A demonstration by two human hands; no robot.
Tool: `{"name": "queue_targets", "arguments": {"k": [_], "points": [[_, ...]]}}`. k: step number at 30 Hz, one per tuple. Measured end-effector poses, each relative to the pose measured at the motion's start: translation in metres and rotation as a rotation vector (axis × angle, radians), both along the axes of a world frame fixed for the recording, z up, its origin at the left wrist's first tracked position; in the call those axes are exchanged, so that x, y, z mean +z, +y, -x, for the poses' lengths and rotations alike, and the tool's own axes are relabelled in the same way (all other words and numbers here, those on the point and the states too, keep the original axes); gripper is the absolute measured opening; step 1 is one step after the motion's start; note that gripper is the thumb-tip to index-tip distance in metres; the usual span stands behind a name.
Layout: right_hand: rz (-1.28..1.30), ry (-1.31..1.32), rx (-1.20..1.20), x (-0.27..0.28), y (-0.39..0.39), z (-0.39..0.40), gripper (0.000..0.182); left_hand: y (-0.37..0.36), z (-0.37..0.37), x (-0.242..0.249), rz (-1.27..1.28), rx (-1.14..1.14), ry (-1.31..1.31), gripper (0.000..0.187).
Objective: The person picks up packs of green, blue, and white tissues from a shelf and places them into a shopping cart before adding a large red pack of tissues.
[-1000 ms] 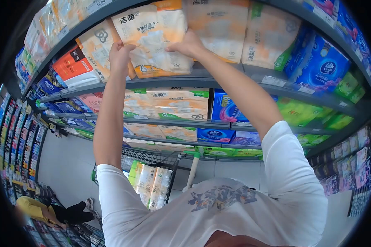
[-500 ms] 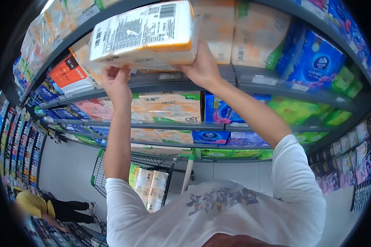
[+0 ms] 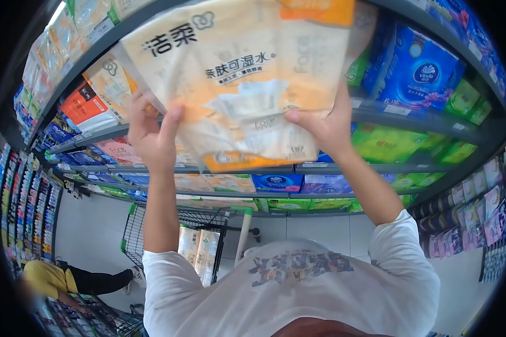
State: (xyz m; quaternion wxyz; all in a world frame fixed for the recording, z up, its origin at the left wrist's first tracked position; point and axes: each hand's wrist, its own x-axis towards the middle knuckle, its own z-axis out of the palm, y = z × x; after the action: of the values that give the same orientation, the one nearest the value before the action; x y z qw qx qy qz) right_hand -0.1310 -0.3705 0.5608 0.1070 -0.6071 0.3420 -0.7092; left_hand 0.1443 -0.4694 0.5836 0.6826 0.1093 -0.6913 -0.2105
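Grey shelves [image 3: 410,115] stacked with tissue packs fill the far side; pale tiled floor [image 3: 90,236] lies below, another product rack [image 3: 22,213] at left.

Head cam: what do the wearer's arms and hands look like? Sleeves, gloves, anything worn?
Both arms are bare from short white T-shirt sleeves down. The left hand and right hand wear no gloves; no rings, watch or wristband show. The white shirt has a blue-grey printed graphic on the chest.
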Motion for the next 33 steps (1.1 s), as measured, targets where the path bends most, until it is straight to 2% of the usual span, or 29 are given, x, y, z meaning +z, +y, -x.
{"name": "queue_targets", "arguments": {"k": [1,3,4,6,7,9,13,15,21,23,33], "points": [[-0.143,-0.152,0.093,-0.007,0.009,-0.001,0.094,0.007,0.009,-0.009,-0.004,-0.001,-0.005,0.041],[-0.236,-0.233,0.146,-0.028,0.023,0.0,0.088,0.023,0.028,-0.03,-0.32,-0.324,0.127,0.059],[-0.304,-0.286,0.143,-0.043,0.028,0.001,0.086,0.027,0.035,-0.042,-0.332,-0.32,0.126,0.059],[-0.377,-0.364,0.149,-0.071,0.041,0.002,0.077,0.035,0.046,-0.065,-0.619,-0.28,-0.016,0.064],[-0.39,-0.367,0.151,-0.084,0.046,0.004,0.077,0.038,0.051,-0.073,-0.631,-0.276,-0.015,0.064],[-0.484,-0.487,0.112,-0.103,0.056,0.009,0.07,0.047,0.061,-0.088,-0.768,-0.363,-0.004,0.062],[-0.558,-0.5,0.102,-0.11,0.072,0.017,0.062,0.057,0.075,-0.09,-0.866,-0.301,-0.039,0.062],[-0.597,-0.49,0.097,-0.104,0.075,0.02,0.057,0.056,0.078,-0.091,-0.825,-0.291,-0.045,0.061],[-0.576,-0.543,0.127,-0.1,0.077,0.016,0.058,0.057,0.077,-0.095,-0.894,-0.223,-0.043,0.043],[-0.581,-0.567,0.145,-0.102,0.076,0.014,0.059,0.062,0.073,-0.096,-0.936,-0.297,0.018,0.037],[-0.671,-0.517,0.262,-0.123,0.051,-0.021,0.063,0.066,0.018,-0.114,-0.943,-0.182,0.098,0.041]]}}
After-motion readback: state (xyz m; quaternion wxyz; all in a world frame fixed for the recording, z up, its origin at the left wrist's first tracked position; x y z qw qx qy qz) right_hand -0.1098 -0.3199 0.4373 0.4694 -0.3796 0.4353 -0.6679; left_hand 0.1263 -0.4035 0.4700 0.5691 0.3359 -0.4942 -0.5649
